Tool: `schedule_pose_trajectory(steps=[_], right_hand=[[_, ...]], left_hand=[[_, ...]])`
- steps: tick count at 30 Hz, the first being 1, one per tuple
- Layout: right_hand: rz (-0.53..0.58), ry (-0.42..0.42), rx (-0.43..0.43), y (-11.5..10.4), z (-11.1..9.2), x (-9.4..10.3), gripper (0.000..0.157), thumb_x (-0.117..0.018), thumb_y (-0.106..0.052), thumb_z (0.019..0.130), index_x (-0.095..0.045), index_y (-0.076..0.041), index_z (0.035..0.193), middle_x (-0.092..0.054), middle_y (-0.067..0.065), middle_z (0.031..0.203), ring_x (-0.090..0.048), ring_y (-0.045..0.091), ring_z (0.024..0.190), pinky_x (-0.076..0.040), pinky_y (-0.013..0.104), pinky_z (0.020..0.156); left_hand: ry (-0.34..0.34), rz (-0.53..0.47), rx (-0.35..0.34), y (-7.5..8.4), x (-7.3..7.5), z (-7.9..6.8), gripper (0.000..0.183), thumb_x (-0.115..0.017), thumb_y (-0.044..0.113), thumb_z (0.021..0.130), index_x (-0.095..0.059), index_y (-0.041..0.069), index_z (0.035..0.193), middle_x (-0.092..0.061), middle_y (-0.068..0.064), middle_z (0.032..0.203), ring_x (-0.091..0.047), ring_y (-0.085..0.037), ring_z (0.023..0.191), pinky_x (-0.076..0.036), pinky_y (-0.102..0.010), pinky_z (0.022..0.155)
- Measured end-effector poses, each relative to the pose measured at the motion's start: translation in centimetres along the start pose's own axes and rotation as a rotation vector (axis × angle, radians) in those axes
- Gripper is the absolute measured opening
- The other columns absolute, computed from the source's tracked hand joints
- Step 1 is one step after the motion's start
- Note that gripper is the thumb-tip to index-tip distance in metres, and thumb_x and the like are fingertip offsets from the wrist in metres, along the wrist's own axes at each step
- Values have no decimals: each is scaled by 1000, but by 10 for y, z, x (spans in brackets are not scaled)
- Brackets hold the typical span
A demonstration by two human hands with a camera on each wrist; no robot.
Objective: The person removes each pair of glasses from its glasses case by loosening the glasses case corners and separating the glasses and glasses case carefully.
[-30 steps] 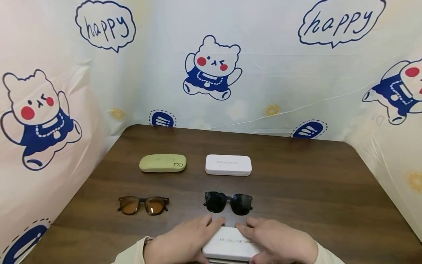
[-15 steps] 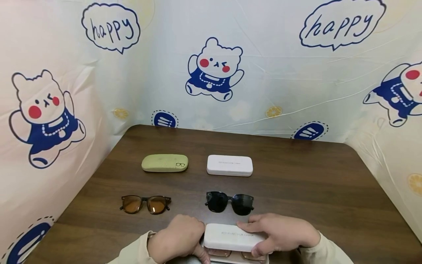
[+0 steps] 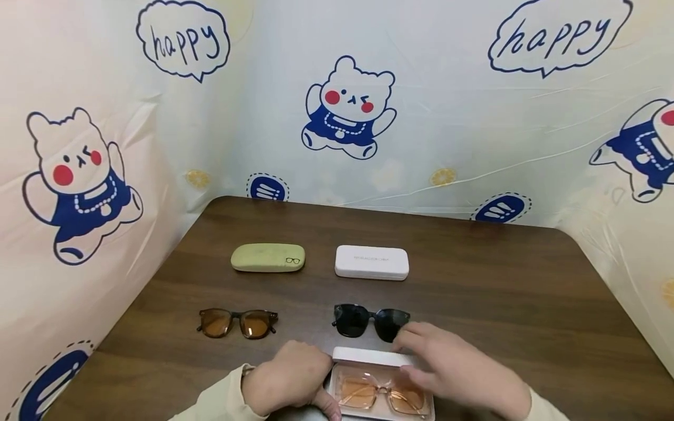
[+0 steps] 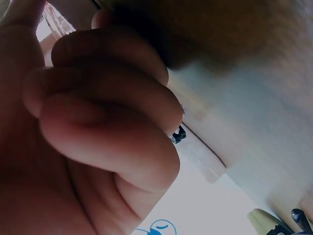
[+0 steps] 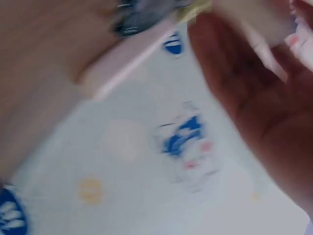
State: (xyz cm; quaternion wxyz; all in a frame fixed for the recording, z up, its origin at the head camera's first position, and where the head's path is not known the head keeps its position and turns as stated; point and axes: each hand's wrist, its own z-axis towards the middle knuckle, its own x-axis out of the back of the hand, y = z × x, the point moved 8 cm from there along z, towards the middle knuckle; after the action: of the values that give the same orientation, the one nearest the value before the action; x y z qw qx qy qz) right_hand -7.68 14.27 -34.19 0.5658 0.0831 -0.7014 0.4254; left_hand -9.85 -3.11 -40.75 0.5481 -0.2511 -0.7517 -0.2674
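Note:
A white glasses case (image 3: pixel 433 409) lies open at the table's near edge, its lid (image 3: pixel 363 355) tipped back. Inside are orange-tinted glasses (image 3: pixel 359 395) with folded temples. My left hand (image 3: pixel 289 375) grips the case's left side, thumb at the front corner; in the left wrist view its fingers (image 4: pixel 117 142) are curled. My right hand (image 3: pixel 466 368) hovers by the lid's right end with fingers loosely bent, partly covering the case's right side; its right wrist view is blurred. Black sunglasses (image 3: pixel 351 320) lie just behind the lid, close to my right fingertips.
Brown-lensed glasses (image 3: pixel 255 324) lie on the left of the wooden table (image 3: pixel 489 280). Farther back are a green glasses case (image 3: pixel 263 258) and another white glasses case (image 3: pixel 371 262), both closed. A printed cloth (image 3: pixel 447 117) hangs round the table.
The near case's lid has swung up and back, uncovering the orange-tinted glasses. My right hand has let go of the lid; my left hand has shifted to the case's left side.

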Motion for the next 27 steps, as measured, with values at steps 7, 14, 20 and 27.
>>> schedule_pose_trajectory(steps=[7,14,20,27], right_hand=[[-495,208,145,-49,5,-29,23,-78,-31,83,-61,-23,96,-50,19,142,-51,35,127,-51,53,90],[-779,358,78,-48,10,-56,15,-64,-23,82,-53,-13,79,-50,27,137,-51,41,125,-47,59,87],[-842,361,68,-47,11,-57,15,-50,-15,84,-56,-9,72,-55,25,130,-54,40,120,-47,57,87],[-739,185,15,-43,12,-50,21,-75,-27,75,-65,-10,80,-56,21,129,-53,36,119,-48,54,90]], left_hand=[[13,2,-6,2,3,1,67,-73,83,55,-64,18,69,-53,6,59,-52,-15,53,-43,-36,48],[-1,15,5,2,1,1,69,-73,84,54,-65,17,68,-54,4,58,-51,-16,51,-43,-38,47],[-13,-13,-1,2,2,0,67,-75,82,56,-65,17,71,-55,4,59,-52,-17,53,-43,-38,48],[-11,-5,-8,3,2,1,67,-74,82,58,-65,17,71,-56,3,60,-54,-17,54,-44,-38,49]])
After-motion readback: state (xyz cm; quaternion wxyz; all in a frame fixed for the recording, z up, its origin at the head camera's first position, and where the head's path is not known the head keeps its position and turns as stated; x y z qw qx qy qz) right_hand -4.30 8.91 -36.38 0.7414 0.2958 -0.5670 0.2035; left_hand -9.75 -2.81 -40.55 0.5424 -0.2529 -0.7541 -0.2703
